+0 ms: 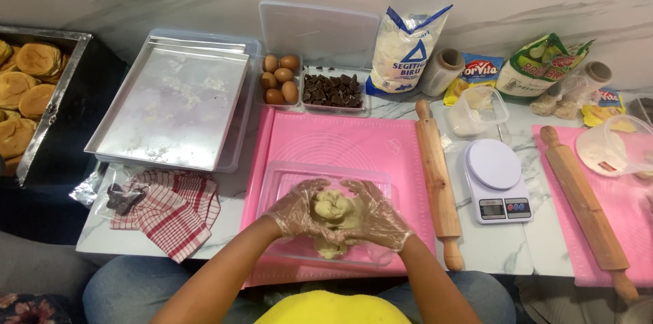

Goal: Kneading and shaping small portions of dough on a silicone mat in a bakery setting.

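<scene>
A lump of pale yellow dough [335,210] sits between both my hands, which wear thin clear plastic gloves. My left hand [296,210] cups its left side and my right hand [378,216] presses its right side. More dough [329,249] lies below in a clear plastic container [286,176] that rests on a pink baking mat [340,139] near the table's front edge.
A wooden rolling pin [438,181] and a white kitchen scale [495,178] lie right of the mat. Behind are eggs [280,79], chocolate pieces [332,89], a flour bag [405,48] and a metal tray [173,103]. A red checked cloth [178,207] lies left. Another rolling pin [585,210] lies on a second pink mat.
</scene>
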